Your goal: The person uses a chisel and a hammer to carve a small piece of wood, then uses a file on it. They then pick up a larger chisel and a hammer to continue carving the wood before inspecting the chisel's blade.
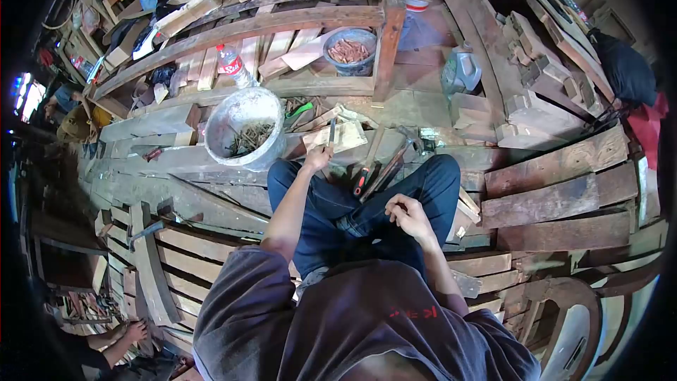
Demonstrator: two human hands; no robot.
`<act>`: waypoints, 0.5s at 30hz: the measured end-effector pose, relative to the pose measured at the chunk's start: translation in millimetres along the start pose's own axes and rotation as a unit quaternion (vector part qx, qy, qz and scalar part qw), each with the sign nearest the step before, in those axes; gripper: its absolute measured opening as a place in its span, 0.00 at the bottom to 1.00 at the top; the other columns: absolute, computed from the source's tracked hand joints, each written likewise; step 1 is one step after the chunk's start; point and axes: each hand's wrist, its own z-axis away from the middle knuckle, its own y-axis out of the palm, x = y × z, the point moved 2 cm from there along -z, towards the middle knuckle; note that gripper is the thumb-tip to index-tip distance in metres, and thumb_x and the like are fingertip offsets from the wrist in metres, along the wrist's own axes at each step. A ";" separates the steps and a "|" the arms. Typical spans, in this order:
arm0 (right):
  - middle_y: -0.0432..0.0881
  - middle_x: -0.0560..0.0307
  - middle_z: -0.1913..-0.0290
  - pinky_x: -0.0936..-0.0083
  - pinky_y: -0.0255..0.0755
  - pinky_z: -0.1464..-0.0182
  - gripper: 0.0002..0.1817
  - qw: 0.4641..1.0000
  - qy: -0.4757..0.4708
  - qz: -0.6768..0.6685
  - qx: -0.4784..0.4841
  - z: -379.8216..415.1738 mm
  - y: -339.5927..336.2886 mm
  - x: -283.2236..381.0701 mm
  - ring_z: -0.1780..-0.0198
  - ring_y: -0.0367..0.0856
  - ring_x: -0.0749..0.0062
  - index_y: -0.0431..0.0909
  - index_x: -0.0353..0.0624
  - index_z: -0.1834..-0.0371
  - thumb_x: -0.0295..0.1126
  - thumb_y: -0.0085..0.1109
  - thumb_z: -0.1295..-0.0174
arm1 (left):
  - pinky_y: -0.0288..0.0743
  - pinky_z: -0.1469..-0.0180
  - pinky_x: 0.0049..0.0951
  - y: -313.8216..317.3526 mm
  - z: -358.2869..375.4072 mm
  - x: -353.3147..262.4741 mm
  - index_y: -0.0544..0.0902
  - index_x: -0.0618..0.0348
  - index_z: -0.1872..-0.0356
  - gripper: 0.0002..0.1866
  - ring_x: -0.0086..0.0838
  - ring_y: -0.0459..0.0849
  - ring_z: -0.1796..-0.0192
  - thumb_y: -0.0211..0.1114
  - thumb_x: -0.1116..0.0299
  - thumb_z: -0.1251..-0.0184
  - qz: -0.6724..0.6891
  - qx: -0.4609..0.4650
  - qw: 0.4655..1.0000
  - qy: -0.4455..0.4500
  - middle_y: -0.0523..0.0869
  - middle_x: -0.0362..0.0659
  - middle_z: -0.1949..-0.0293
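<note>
Left hand (319, 157): fingers clamped on the lower end of a thin flat tool (332, 131), just right of the bucket (270, 157). Tool runs from the grip away from the body, over a pale board (350, 137), also right of the bucket; contact between tool and board cannot be told. Right hand (409, 215): farther right of the bucket and nearer the body, fingers curled together above the thigh; cannot tell whether they enclose anything. Red-and-black handle (361, 181) and hammer (407, 142): right of the bucket, hammer farther out. Bucket contains wood scraps (252, 138). Bottle (230, 63): just beyond the bucket. Basin (350, 69): beyond the bucket, rightward. Jug (462, 70): well right of it.
</note>
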 end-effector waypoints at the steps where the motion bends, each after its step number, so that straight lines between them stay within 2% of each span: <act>1: 0.81 0.56 0.71 0.80 0.72 0.68 0.06 1.000 -0.002 0.006 -0.005 3.8 -4.4 0.9 0.73 0.78 0.79 0.78 0.34 0.64 0.21 0.50 0.37 | 0.75 0.69 0.26 1.6 -4.2 2.7 0.83 0.59 0.64 0.18 0.25 0.79 0.75 0.47 0.60 0.23 -0.012 0.000 1.000 0.004 0.81 0.41 0.75; 3: 0.82 0.57 0.71 0.80 0.72 0.69 0.06 1.000 0.000 0.004 -0.025 14.7 -14.0 5.0 0.73 0.78 0.79 0.78 0.34 0.64 0.21 0.50 0.37 | 0.76 0.68 0.27 7.1 -11.9 9.3 0.83 0.59 0.65 0.19 0.26 0.80 0.74 0.47 0.60 0.23 -0.023 0.026 0.999 -0.028 0.82 0.41 0.75; 4: 0.82 0.57 0.71 0.80 0.72 0.69 0.06 0.999 0.001 0.002 -0.033 20.5 -17.8 5.8 0.73 0.78 0.79 0.78 0.33 0.64 0.21 0.50 0.37 | 0.75 0.44 0.38 9.7 -16.1 13.3 0.85 0.55 0.62 0.16 0.45 0.84 0.49 0.50 0.60 0.31 -0.032 0.048 0.997 -0.057 0.87 0.52 0.59; 7: 0.82 0.59 0.71 0.82 0.69 0.72 0.06 0.998 0.001 -0.020 -0.063 35.9 -26.8 11.3 0.72 0.77 0.81 0.79 0.35 0.65 0.24 0.51 0.34 | 0.79 0.63 0.32 11.9 -14.5 8.5 0.84 0.60 0.66 0.19 0.28 0.84 0.69 0.48 0.60 0.24 -0.025 -0.021 0.999 -0.015 0.85 0.44 0.71; 8: 0.82 0.60 0.71 0.82 0.68 0.72 0.07 0.997 -0.001 -0.029 -0.068 38.5 -29.5 14.2 0.72 0.77 0.81 0.79 0.35 0.65 0.24 0.51 0.33 | 0.78 0.61 0.32 10.7 -13.6 5.0 0.85 0.60 0.65 0.19 0.29 0.84 0.69 0.49 0.60 0.25 -0.053 -0.021 0.998 -0.001 0.87 0.44 0.68; 11: 0.81 0.61 0.70 0.83 0.67 0.72 0.07 0.996 -0.002 -0.054 -0.077 49.3 -31.9 18.5 0.72 0.76 0.82 0.79 0.36 0.65 0.25 0.51 0.32 | 0.78 0.59 0.32 14.3 -16.1 -1.4 0.85 0.61 0.64 0.19 0.30 0.84 0.67 0.49 0.58 0.24 0.074 0.032 0.996 -0.047 0.88 0.45 0.66; 12: 0.81 0.61 0.70 0.83 0.67 0.72 0.07 0.995 -0.006 -0.060 -0.077 51.1 -31.2 20.4 0.72 0.76 0.83 0.79 0.36 0.66 0.25 0.51 0.31 | 0.77 0.58 0.31 10.1 -11.7 -12.8 0.85 0.61 0.63 0.19 0.30 0.85 0.65 0.50 0.58 0.24 0.035 0.031 0.998 -0.041 0.88 0.45 0.65; 15: 0.81 0.61 0.70 0.83 0.67 0.71 0.07 0.994 0.006 -0.076 -0.072 47.4 -24.9 18.2 0.72 0.76 0.83 0.79 0.36 0.65 0.25 0.51 0.31 | 0.76 0.47 0.37 9.8 -18.1 -16.5 0.85 0.60 0.61 0.17 0.42 0.86 0.53 0.54 0.58 0.32 -0.008 0.032 0.996 -0.078 0.89 0.51 0.60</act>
